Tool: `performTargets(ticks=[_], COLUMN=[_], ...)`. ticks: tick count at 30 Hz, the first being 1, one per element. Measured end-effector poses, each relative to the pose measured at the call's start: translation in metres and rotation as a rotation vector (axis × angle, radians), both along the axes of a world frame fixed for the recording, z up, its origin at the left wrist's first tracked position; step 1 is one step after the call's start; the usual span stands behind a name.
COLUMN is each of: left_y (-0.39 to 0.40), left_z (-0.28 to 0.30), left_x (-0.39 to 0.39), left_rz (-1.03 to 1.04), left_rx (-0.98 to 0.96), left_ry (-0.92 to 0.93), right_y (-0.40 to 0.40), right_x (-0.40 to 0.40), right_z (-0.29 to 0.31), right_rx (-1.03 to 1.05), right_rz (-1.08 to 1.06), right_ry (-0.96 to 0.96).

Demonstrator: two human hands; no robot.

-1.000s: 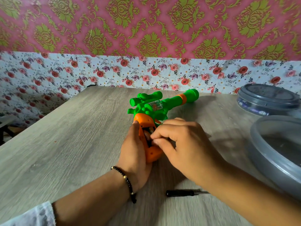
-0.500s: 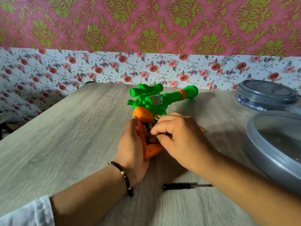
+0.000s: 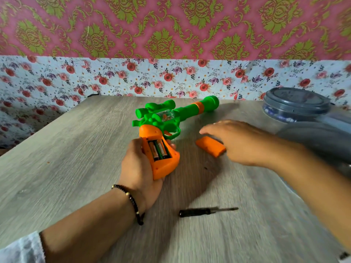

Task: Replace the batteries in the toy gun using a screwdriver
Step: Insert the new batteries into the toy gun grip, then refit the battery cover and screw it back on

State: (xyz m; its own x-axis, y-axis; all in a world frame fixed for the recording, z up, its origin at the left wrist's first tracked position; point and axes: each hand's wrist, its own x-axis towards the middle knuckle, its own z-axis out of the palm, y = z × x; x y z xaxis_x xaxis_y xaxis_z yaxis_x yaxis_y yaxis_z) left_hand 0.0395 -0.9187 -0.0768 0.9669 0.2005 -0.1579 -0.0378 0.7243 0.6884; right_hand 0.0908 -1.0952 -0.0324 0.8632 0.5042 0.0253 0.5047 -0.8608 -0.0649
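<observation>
Toy gun (image 3: 163, 128) is lying on its side on the grey wood-grain surface (image 3: 57, 158), and every place below is given from it. Nearest the viewer, short of its handle, a black screwdriver (image 3: 205, 212) is lying unused. The left hand (image 3: 140, 168), its grip wrapping the orange handle, is steadying the gun so the open compartment faces up, showing two batteries (image 3: 158, 149) side by side. Just right, the right hand (image 3: 235, 141) is hovering with fingers relaxed and apart over the loose orange cover (image 3: 209, 147), apparently set aside. Farther right, grey lidded containers (image 3: 296, 105) are sitting.
</observation>
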Motion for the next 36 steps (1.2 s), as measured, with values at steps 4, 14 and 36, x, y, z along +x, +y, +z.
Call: performTargets(ticks=[4,14,36], left_y=[0.0,0.002,0.006], left_z=[-0.002,-0.004,-0.002], left_x=[-0.001,-0.004,-0.009], left_rz=[-0.013,-0.028,-0.189], left_rx=[0.042,0.081,0.003], left_ry=[-0.019,-0.02,-0.107], right_y=[0.006,0.004,0.054], right_x=[0.0,0.0,-0.04], right_z=[-0.013,0.004,0.004], right_rx=[-0.055,-0.153,0.431], right_rz=[0.008,-0.068,0.406], right_ry=[0.074,-0.156,-0.091])
